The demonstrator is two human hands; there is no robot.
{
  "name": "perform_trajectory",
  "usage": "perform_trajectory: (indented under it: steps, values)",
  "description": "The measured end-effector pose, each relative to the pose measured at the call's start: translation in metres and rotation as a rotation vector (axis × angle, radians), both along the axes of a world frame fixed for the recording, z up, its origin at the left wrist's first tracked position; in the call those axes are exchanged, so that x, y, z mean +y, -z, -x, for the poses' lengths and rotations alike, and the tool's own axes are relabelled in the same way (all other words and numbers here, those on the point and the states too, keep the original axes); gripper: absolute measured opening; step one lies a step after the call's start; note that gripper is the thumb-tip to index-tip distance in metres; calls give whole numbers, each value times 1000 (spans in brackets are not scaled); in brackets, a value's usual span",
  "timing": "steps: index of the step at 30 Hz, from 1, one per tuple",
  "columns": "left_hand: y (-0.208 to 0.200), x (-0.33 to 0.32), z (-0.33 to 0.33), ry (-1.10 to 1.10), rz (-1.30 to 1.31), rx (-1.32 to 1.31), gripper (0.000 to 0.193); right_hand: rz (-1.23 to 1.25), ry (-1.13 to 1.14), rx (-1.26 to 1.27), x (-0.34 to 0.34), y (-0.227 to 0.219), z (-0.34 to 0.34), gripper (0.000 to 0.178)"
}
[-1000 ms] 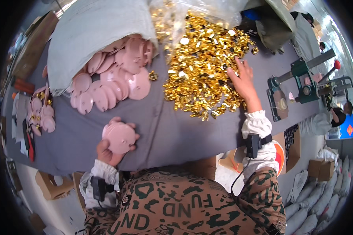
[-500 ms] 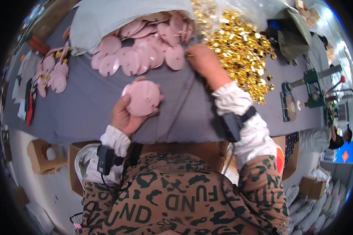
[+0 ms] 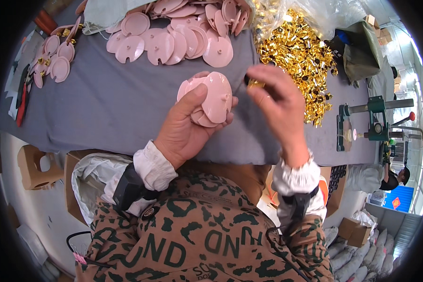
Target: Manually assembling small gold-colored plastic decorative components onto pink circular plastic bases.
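Note:
My left hand is closed round a small stack of pink plastic discs, thumb on top and fingers beneath. The uppermost disc tilts to the right and has a small peg and an edge notch. To the right, a little apart from the discs, my right hand pinches a small shiny gold piece with a black end; motion blurs it slightly. A heap of similar gold pieces lies beyond that hand. Loose pink discs spill from a white sack at the far side.
On the left lie pink discs fitted with gold pieces and a red-handled tool. A green hand press stands at the right on the grey cloth. Cardboard boxes sit below the table; another person is far right.
My left hand has moved right and turned the discs, showing a stack. My right hand has drawn back toward me from beside the pink pile, a gold piece now visible in its fingers.

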State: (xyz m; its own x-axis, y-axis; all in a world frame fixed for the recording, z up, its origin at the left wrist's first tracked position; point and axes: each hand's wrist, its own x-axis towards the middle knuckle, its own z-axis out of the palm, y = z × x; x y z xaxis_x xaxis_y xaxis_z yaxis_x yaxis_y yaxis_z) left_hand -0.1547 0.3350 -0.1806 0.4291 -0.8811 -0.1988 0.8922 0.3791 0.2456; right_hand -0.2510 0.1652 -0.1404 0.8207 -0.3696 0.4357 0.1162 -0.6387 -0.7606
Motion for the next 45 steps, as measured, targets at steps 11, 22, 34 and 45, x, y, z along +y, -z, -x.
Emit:
perform_trajectory:
  steps: [11, 22, 34, 45]
  values:
    - [-10, -9, 16, -58, -173, -421, 65, 464, -52, -109, 22, 2, 28, 28]
    - [-4, 27, 5, -110, -274, -967, 84, -722, -16, 271, 54, 8, 24, 36]
    - [-47, 167, -274, -1111, -1455, -1888, 81, 742, 394, 362, -38, 42, 35, 26]
    - [-16, 49, -108, -714, -337, -924, 59, 342, 456, -1, -35, 33, 45, 15]
